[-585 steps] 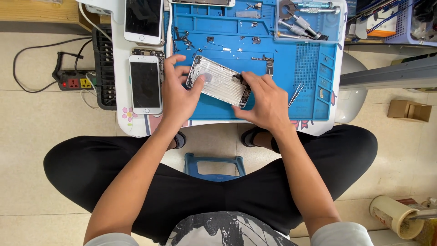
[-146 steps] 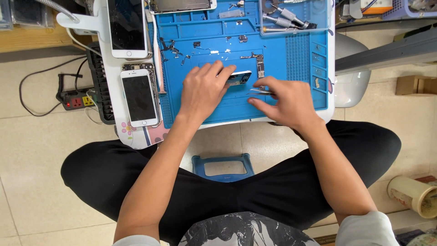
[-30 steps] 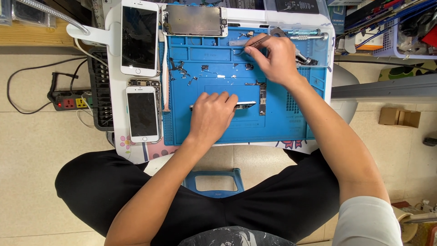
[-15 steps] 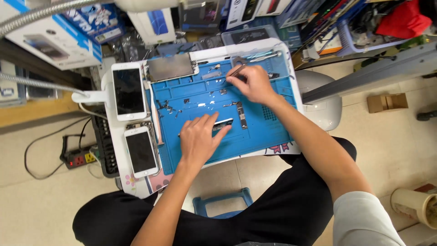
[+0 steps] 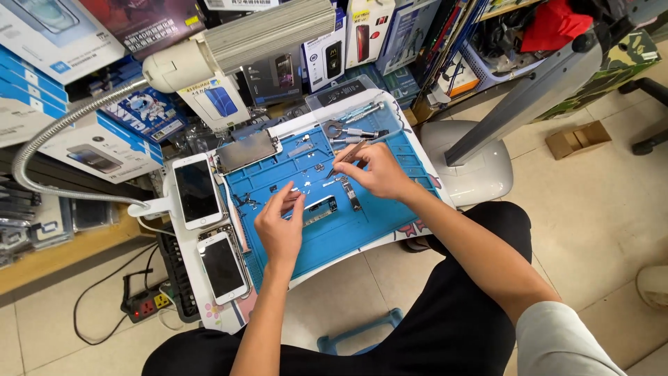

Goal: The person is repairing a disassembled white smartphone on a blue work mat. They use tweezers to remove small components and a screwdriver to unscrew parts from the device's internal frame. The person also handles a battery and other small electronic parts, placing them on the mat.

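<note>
- Head view: small metal phone part (image 5: pixel 321 209) flat on the blue mat (image 5: pixel 362 223) of the desk, long axis roughly left-right, slightly tilted.
- Just right of the left hand (image 5: pixel 278 226), fingertips (image 5: pixel 296 202) touching its left end; fingers loosely spread, nothing enclosed.
- Right hand (image 5: pixel 376 170) farther up and right, pinched shut around tweezers (image 5: pixel 348 157), tips aimed up-left at small loose parts.
- Two phones (image 5: pixel 197 189) left of mat.

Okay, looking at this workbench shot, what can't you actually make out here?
Head view only:
- What the left hand presses on the blue mat: its fingers cover part of the small metal part.
- Tip of the tweezers in the right hand: too small.
- Loose screws on the mat: too tiny to count.
- The person's feet: hidden under the table.
</note>
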